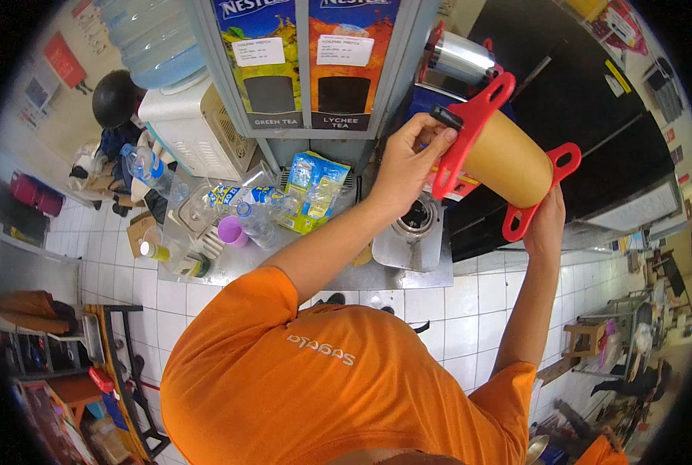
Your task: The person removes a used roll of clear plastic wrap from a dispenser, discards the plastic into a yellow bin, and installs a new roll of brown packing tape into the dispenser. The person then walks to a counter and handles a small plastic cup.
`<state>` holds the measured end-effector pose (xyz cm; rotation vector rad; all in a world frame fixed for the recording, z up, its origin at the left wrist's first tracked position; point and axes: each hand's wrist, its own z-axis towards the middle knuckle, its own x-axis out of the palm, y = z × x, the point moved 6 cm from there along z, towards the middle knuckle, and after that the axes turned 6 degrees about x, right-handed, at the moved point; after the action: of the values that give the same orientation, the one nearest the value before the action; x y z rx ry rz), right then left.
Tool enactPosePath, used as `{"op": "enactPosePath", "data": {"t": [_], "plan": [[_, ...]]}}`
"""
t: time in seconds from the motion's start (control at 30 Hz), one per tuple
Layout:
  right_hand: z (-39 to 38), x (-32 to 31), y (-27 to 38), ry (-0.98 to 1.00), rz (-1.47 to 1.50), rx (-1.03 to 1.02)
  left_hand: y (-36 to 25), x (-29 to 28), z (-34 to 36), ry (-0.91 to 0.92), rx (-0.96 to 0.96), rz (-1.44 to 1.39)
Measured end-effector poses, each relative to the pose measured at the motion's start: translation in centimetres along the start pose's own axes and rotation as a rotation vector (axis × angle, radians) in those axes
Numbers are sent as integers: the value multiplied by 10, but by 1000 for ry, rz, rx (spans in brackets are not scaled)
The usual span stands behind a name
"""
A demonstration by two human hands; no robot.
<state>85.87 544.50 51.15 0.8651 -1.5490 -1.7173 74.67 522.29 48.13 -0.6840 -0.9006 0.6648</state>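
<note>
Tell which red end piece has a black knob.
The tan roll's left end piece, at the left hand: the black knob juts there; none shows on the right end piece.

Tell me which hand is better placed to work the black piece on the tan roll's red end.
Left, I'd judge: the left hand has its thumb and fingers at the black piece, while the right hand is at the opposite red end of the tan roll.

The tan plain-coloured cylinder (509, 159) has 2 bright red slotted plastic end pieces (471, 122). The purple plastic cup (233, 231) is of 1 single colour. The orange cloth shirt (361, 403) carries pale lettering (320, 349). The white square floor tiles (470, 335) make a grey-lined grid.
</note>
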Motion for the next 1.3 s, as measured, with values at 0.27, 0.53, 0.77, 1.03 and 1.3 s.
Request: {"op": "enactPosePath", "data": {"t": [0.27,0.53,0.77,1.03,1.3], "plan": [[26,1,12,390,-341,-273,39,3,6,-213,-122,-319],[33,23,58,8,-1112,-985,49,16,14,-372,-212,-622],[45,28,42,31,-1232,-985,68,3,7,-477,-172,-601],[54,27,31,-15,-1157,-1011,40,0,13,-538,-305,-411],[58,31,31,43,-1143,-995,46,-5,8,-552,-300,-406]]}}
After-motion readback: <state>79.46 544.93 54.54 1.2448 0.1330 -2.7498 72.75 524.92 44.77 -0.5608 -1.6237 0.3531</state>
